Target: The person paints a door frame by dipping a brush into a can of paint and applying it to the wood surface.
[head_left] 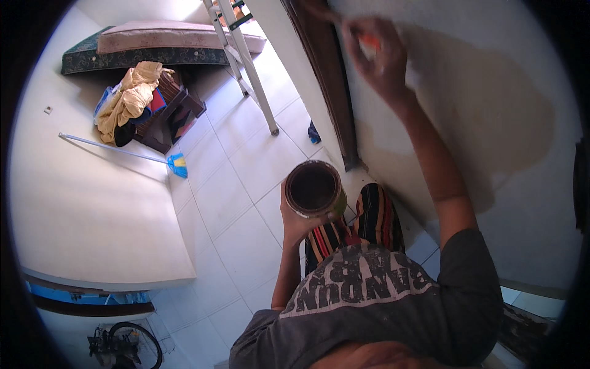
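At the middle, my left hand (297, 226) is wrapped round a paint can (337, 208), its open top facing up. Dark brown paint shows inside, and brown smears coat the can's rim. My right hand (382, 64) is raised at the top, its fingers closed on a paintbrush with an orange handle (370, 42). The brush's head is blurred and lies close to the upper part of a dark brown door frame (326, 80); whether it touches the wood I cannot tell.
A pale wall (491, 92) stands right of the frame. An aluminium ladder (252, 77) stands on the white tiled floor (230, 190). Farther left are stacked mattresses (147, 55), a beige cloth (132, 98) heaped on wooden furniture, and a blue broom (177, 165). A bicycle wheel (158, 347) shows lower left.
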`<state>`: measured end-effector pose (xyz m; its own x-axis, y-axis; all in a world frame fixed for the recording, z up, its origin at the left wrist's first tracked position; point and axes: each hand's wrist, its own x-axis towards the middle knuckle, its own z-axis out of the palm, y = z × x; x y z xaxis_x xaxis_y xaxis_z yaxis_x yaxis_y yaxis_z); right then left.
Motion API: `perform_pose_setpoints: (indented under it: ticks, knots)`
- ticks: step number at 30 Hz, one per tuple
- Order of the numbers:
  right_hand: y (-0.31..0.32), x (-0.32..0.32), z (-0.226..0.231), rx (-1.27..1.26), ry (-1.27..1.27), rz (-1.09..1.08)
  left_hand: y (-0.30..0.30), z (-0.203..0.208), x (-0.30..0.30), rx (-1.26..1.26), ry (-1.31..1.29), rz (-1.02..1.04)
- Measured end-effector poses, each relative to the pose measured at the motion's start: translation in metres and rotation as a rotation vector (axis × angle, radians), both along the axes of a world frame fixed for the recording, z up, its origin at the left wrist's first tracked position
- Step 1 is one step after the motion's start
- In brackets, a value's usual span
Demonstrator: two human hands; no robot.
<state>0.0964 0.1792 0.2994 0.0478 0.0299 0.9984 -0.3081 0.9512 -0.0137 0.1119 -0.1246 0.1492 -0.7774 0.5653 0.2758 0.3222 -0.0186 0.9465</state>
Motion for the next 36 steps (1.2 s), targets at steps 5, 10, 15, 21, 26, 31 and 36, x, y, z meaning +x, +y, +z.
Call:
perform_pose_setpoints:
  ticks: [5, 10, 15, 21, 26, 31, 36]
  knots:
    - [-0.008, 0.030, -0.048, -0.187, -0.251, 0.059, 0.001, 0.006, 0.002, -0.020, -0.022, -0.016]
    - [0.001, 0.012, 0.003, -0.123, -0.222, 0.023, 0.005, 0.004, 0.001, 0.034, -0.029, -0.045]
    - [0.013, -0.007, 0.063, -0.035, -0.048, 0.007, 0.009, 0.007, 0.004, 0.038, -0.021, -0.052]
    - [0.011, 0.000, 0.100, 0.052, 0.209, -0.056, 0.006, 0.005, 0.008, 0.012, -0.005, -0.073]
    - [0.010, -0.003, 0.036, 0.041, 0.074, -0.005, 0.006, 0.002, 0.009, 0.031, 0.010, -0.078]
    - [0.005, 0.023, -0.007, -0.110, -0.222, 0.021, 0.011, 0.011, 0.008, 0.018, 0.012, -0.107]
    - [0.007, 0.012, 0.028, -0.066, -0.190, -0.016, 0.015, 0.012, 0.007, -0.033, 0.037, -0.104]
